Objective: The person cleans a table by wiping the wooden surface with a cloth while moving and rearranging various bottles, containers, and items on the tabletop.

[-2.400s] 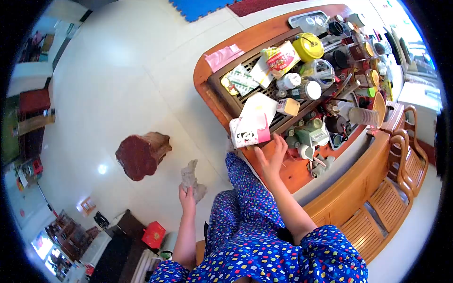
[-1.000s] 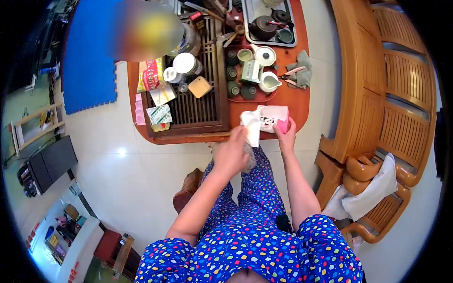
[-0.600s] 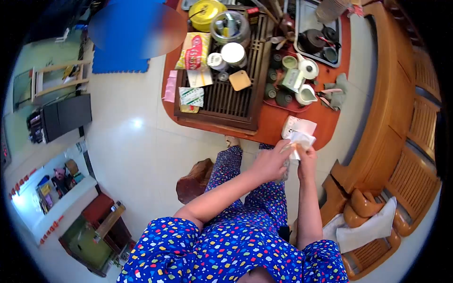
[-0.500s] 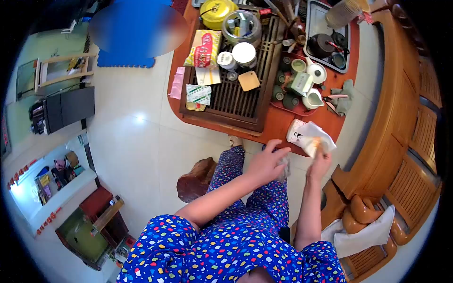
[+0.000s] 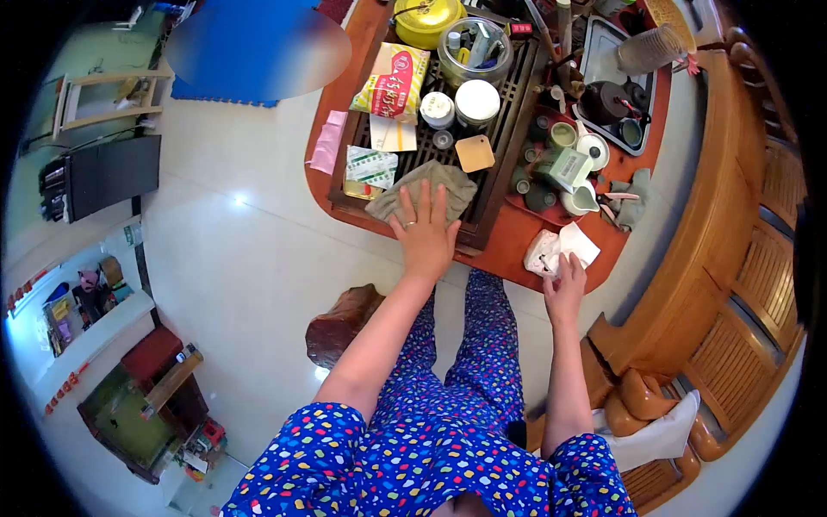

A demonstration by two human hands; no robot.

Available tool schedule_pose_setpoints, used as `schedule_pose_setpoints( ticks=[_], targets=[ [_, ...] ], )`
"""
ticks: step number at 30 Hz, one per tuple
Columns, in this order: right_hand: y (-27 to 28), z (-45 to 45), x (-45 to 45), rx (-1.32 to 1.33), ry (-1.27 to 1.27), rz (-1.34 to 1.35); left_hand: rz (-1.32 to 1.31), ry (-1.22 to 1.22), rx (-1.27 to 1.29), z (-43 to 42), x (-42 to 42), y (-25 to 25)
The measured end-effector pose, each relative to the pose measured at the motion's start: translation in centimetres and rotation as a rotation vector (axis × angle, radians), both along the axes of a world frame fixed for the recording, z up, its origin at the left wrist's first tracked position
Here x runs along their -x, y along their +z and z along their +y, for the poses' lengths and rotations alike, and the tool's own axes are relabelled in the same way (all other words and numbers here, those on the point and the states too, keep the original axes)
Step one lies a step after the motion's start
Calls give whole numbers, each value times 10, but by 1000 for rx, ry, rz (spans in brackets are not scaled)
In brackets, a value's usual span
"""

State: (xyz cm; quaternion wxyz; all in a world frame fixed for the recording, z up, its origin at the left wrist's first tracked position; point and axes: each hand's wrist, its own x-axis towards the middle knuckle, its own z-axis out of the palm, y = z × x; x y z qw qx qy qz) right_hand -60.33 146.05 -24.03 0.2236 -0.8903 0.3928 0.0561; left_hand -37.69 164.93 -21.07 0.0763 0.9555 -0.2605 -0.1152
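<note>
Near the desk's [image 5: 594, 265] near edge, the right hand [image 5: 564, 291] has its fingertips against the tissue pack [image 5: 539, 253] at its eleven o'clock; whether they pinch the loose sheet I cannot tell. The pack lies close to that edge, so a hard tug could drag it off. At the right hand's ten o'clock, the left hand [image 5: 426, 246] lies flat, fingers apart, upon a grey cloth [image 5: 459, 194] on the slatted tray [image 5: 428, 156]. Pushing toward ten o'clock could sweep along the green-patterned packet [image 5: 371, 164] just beside the cloth; a long push to twelve could topple the tiny jar [image 5: 443, 140], its footing being slats. Counted outward: two hands, one tissue pack, two cloths, the second under a pink-handled tool [image 5: 622, 196], one packet, one square block [image 5: 475, 153], one tiny jar, one white card [image 5: 382, 133], two white-lidded jars [image 5: 477, 103], one printed bag [image 5: 392, 82], one wide clear jar [image 5: 500, 71], one yellow tin [image 5: 428, 24]. Cups at two o'clock overlap too much to count.
</note>
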Motion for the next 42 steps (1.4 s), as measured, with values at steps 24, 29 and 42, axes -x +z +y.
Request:
schedule_pose_setpoints(
  ticks=[24,29,42],
  targets=[
    [110,99,-170,-170,324,-554,147,-225,479,79,14,8],
    [81,163,-290,-88,718,-540,387,99,600,158,33,25],
    [25,143,-281,99,933,-312,125,422,676,182,-61,33]
  ],
)
